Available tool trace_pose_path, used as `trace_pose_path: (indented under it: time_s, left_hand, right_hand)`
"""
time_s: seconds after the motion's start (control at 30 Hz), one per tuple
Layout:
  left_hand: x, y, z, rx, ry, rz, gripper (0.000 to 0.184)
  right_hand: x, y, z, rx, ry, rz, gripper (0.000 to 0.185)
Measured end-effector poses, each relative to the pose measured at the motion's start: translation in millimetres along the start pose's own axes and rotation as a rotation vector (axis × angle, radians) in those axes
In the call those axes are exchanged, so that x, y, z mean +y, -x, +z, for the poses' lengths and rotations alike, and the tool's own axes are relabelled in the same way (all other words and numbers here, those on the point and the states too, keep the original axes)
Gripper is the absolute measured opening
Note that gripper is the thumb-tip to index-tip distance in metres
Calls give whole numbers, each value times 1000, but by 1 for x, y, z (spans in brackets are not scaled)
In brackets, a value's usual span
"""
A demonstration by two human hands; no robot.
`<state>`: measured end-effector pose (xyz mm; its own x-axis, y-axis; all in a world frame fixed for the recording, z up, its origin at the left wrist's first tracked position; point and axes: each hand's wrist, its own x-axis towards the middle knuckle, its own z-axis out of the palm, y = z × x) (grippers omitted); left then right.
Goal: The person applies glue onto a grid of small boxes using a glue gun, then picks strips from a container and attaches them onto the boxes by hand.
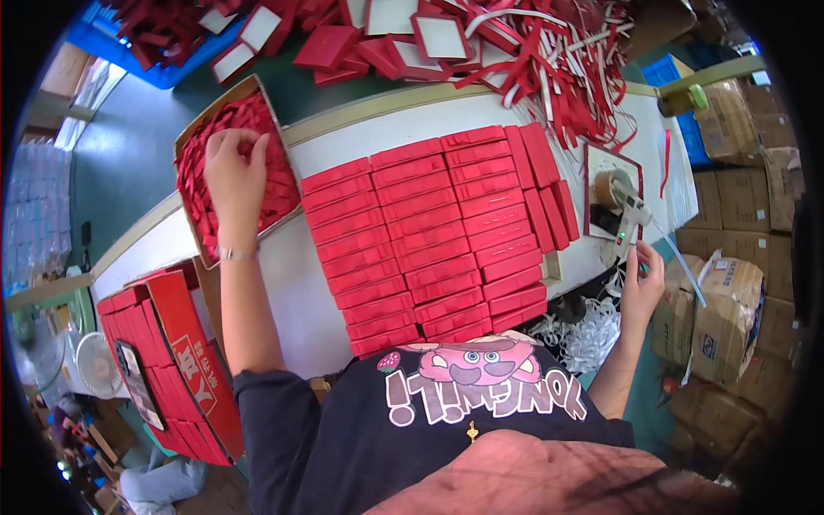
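Observation:
My left hand (pixel 232 172) is over an open cardboard box (pixel 276 103) filled with small red ribbon pieces (pixel 279 176). Its fingers are curled towards the thumb, and whatever may be between the fingertips blends in with the red pieces. On the right, my right hand (pixel 645 279) grips a white glue gun (pixel 632 225), with a long glue stick (pixel 682 257) poking out of its back. Under the gun's front end lies a red-edged board (pixel 598 163) bearing a roll of tape (pixel 611 187). Between my hands, red boxes (pixel 421 227) stand in packed rows on the white table.
Loose red ribbons (pixel 575 69) and open red boxes (pixel 442 36) are heaped along the far side. A blue crate (pixel 112 39) stands far left. Beside my left arm is a carton (pixel 193 360) of red boxes with a phone (pixel 140 386) on top. Cardboard cartons (pixel 725 313) are stacked right.

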<state>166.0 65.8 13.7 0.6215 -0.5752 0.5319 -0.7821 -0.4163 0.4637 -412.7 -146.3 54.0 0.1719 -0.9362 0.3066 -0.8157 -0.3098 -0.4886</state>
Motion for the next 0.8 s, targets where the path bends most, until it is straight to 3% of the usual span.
trace_pose_path:
  time_s: [0.03,0.07,0.17,0.2,0.33,0.5,0.6,0.67,0.73,0.8]
  left_hand:
    - [16,6,-4,77,191,96,13]
    - [46,17,-18,-18,336,-109,13]
    - [132,60,-37,-291,739,-137,9]
    - [160,75,-41,-393,716,-103,10]
    - [217,100,-38,-712,828,40,13]
    - [223,105,-26,-675,839,33,18]
    - [222,106,-27,-603,752,-43,19]
    - [213,103,-28,-531,589,144,28]
    - [202,102,-24,-436,437,374,34]
    - [203,105,-22,-467,402,414,42]
  right_hand:
    - [-19,-2,-1,-6,-31,-79,22]
    - [-39,-2,-3,-11,-57,-155,20]
    - [-99,3,2,-139,-240,-343,24]
    - [-114,6,5,-215,-304,-446,27]
    - [-159,16,19,-531,-539,-493,36]
    - [-162,10,28,-676,-612,-405,13]
    - [-153,-5,39,-681,-615,-359,12]
    - [-149,-19,50,-769,-704,-61,9]
    - [-144,-32,64,-825,-778,98,9]
    - [-144,-42,76,-846,-781,80,10]
